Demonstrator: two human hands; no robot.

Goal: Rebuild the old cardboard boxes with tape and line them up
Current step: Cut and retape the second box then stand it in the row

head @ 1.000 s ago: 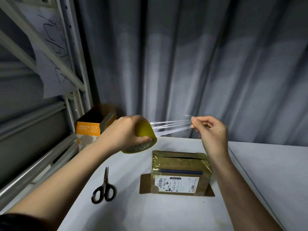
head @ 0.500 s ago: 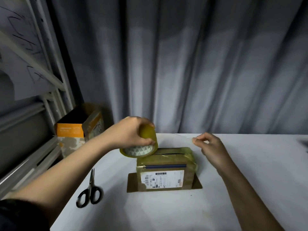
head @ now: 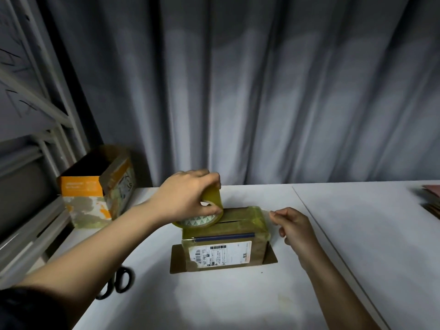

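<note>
Cardboard box (head: 225, 244) at frame centre on table (head: 357, 234). Left hand (head: 188, 198) grips tape roll (head: 202, 216) over top seam; right hand (head: 291, 226) apparently pinches tape end at right edge, keeping strip taut for sealing.

A: Where is the box (head: 226, 244) sitting?
B: It is standing on the table (head: 345, 246), near the middle, with its flaps lying flat on the table at either side.
A: And the hands?
B: The left hand (head: 185, 198) is holding the roll (head: 202, 213) on the box's top left end. The right hand (head: 295, 227) is hovering just beside the box's right end, pinching the tape (head: 266, 215) there.
A: What is lying to the left?
B: The scissors (head: 116, 282) are lying on the table before and left of the box, partly under the left forearm. A second box (head: 100, 186) is standing behind them at the table's back left corner, beside the rack (head: 35, 110).
A: And behind?
B: A curtain (head: 262, 91) is hanging behind the table.
</note>
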